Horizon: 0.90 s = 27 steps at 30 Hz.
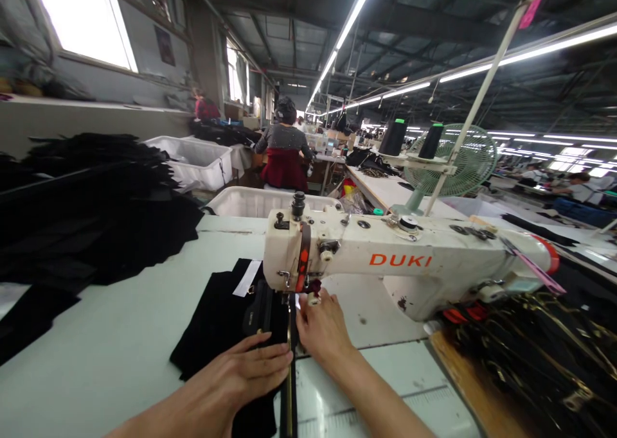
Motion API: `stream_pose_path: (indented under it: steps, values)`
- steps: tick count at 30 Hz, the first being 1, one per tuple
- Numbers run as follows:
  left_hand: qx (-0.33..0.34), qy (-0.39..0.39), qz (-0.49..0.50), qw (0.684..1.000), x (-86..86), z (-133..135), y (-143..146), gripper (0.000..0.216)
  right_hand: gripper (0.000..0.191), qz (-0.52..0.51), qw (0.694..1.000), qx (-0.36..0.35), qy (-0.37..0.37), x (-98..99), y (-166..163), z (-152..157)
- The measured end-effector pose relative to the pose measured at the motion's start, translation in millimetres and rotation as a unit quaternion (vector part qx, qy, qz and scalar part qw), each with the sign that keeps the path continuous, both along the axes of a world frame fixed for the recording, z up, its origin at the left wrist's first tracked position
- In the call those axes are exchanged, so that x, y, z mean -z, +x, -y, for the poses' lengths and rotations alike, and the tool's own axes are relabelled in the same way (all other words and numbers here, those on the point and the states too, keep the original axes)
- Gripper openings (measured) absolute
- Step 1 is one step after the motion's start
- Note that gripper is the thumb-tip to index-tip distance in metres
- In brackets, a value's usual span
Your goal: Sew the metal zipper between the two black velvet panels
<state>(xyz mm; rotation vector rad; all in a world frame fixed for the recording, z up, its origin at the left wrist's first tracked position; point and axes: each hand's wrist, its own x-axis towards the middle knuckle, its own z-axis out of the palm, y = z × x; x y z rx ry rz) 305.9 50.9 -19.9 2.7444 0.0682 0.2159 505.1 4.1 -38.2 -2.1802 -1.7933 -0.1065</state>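
Head view: pale worktable (96, 348) spans foreground; heap of black cut pieces (87, 213) piled at left edge. White DUKI sewing machine (400, 264) crosses table, its head overhanging needle area and hiding fabric there. Green fan (457, 162) behind. Seated person (284, 149) works further back. Black fabric (216, 329) lies flat under machine head. Left hand (241, 377) flat on fabric, fingers spread, pressing. Right hand (321, 329) beside presser foot, fingertips pinching fabric edge.

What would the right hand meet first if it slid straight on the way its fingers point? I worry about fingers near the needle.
Probably the presser foot and needle area under the sewing machine head; the right hand is already nearly there, though depth is unclear.
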Motion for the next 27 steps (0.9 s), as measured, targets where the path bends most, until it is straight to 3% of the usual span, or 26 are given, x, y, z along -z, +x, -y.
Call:
stream_pose_path:
  steps: [2, 6, 9, 12, 16, 18, 24, 27]
  values:
    - [-0.020, -0.011, -0.017, 1.000, -17.2, 6.6, -0.6, 0.078, 0.021, -0.005, 1.000, 0.011, 0.002, 4.7, 3.3, -15.3]
    - [-0.027, 0.019, -0.034, 0.999, -34.0, 13.0, 2.3, 0.065, 0.018, -0.023, 1.000, 0.018, 0.008, 8.3, 18.4, -38.6]
    - [-0.027, 0.028, -0.054, 0.998, -27.8, 10.9, -1.5, 0.071, 0.009, -0.031, 0.999, 0.014, 0.025, 1.7, 27.4, -25.9]
    - [-0.048, 0.030, -0.043, 0.997, -13.1, 8.8, -10.1, 0.086, 0.026, -0.030, 0.998, -0.016, 0.057, -5.1, 23.0, 10.0]
    - [-0.049, 0.033, 0.024, 0.998, 0.6, 8.8, -16.0, 0.081, 0.040, -0.047, 0.972, -0.212, 0.090, 2.1, 8.3, 50.5]
    - [-0.031, 0.031, 0.058, 0.997, 1.6, 7.3, -13.8, 0.068, 0.046, -0.036, 0.959, -0.261, 0.101, 10.8, 4.8, 55.5]
    - [-0.049, 0.038, 0.108, 0.992, 0.5, -4.3, 1.5, 0.042, 0.047, 0.019, 0.965, -0.238, 0.108, 29.3, 10.1, 36.5]
    - [-0.045, 0.048, 0.098, 0.993, 2.2, -13.6, 3.2, 0.045, 0.048, 0.036, 0.966, -0.219, 0.129, 32.5, 12.2, 29.5]
